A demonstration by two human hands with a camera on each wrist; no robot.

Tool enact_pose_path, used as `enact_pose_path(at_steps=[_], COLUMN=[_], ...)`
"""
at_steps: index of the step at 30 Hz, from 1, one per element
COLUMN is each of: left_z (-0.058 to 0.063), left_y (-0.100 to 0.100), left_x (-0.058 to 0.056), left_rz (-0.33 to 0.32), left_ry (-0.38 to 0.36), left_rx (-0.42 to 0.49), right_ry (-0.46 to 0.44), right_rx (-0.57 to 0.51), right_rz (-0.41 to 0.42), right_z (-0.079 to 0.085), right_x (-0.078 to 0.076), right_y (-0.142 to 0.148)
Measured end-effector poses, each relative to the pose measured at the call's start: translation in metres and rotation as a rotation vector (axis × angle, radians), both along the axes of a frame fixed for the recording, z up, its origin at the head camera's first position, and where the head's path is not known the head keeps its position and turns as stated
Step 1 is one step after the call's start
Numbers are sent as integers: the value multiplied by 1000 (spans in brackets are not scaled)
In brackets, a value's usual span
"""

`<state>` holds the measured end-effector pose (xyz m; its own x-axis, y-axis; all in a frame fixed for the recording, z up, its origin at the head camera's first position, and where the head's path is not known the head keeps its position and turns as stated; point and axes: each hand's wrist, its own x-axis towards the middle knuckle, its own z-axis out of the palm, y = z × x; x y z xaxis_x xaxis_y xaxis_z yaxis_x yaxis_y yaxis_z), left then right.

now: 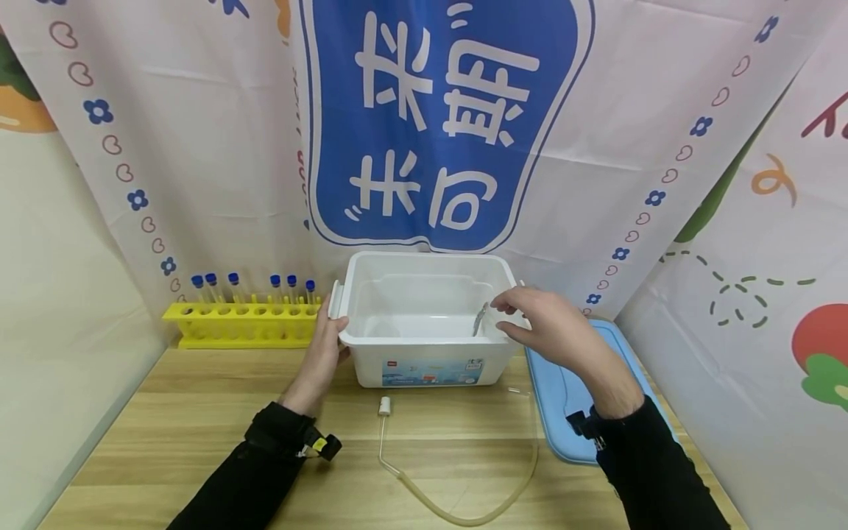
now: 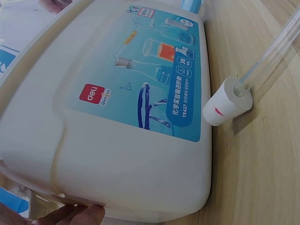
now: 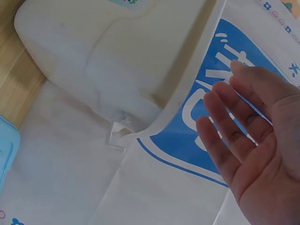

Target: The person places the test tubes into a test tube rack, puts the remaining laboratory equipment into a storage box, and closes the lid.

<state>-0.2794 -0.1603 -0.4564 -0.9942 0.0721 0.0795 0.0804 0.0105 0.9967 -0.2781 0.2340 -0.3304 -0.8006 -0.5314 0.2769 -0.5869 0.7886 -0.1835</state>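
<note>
A white plastic storage box (image 1: 367, 368) with a blue printed label (image 2: 154, 70) stands upright on the table. At its left end my left hand (image 1: 318, 368) grips the rim and handle, thumb on top and fingers below. My right hand (image 1: 556, 327) hovers over the right rim. In the right wrist view its fingers (image 3: 229, 126) are loosely bent, apart from the box, with nothing in them. A small shiny metal piece (image 1: 480, 320) shows inside the box, just left of the right fingertips in the head view.
A white stopper (image 1: 385, 405) on a glass tube, joined to tan rubber tubing (image 1: 430, 506), lies in front of the box. The blue lid (image 1: 556, 442) is on the right, partly under my right arm. At left stands a yellow rack (image 1: 245, 341) of blue-capped test tubes (image 1: 234, 283).
</note>
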Motion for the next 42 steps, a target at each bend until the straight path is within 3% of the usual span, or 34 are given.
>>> enact_pose_path(at_steps=[10,19,31,36,42], left_z=[-2,-1,-1,-1,0], left_y=[-1,-1,-1,0,0], left_x=[-1,0,1,0,-1], left_rz=[0,4,1,-2,-2], left_ry=[3,3,11,17,11], left_rx=[18,20,11,25,33], right_ry=[-19,-72,-255,-339,-339], right_rx=[17,70,71,82,152], right_rz=[19,43,66,36,66], right_z=[-4,-14,-37,-47,-58], right_x=[29,42,42,39,39], right_y=[4,7,8,10,12])
